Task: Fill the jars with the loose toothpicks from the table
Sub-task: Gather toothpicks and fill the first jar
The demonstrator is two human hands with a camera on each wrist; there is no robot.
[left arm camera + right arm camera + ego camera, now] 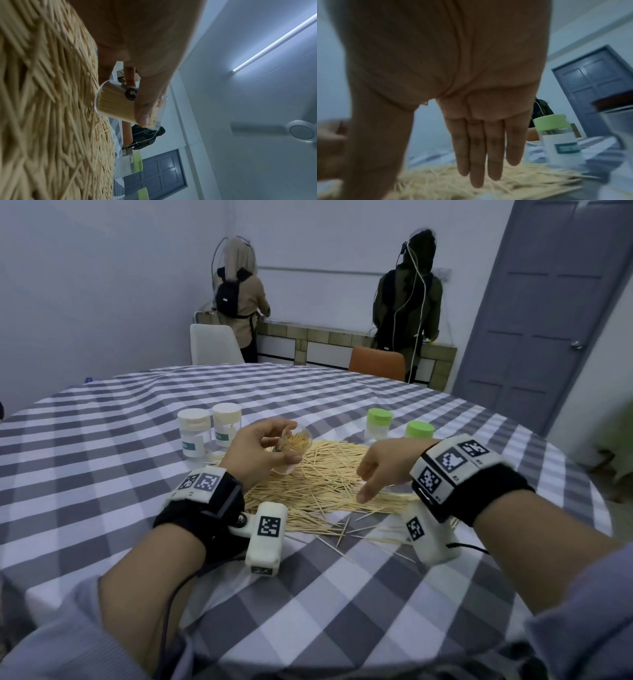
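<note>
A big heap of loose toothpicks lies mid-table. My left hand grips a clear open jar packed with toothpicks, tilted just above the heap. My right hand hovers over the heap's right side, fingers straight and together, holding nothing. Two lidded white jars stand behind the left hand. Two green-lidded jars stand behind the right hand.
The round table wears a grey-and-white checked cloth. A white chair and an orange chair stand at its far side. Two people stand at a back counter, facing away. A grey door is at right.
</note>
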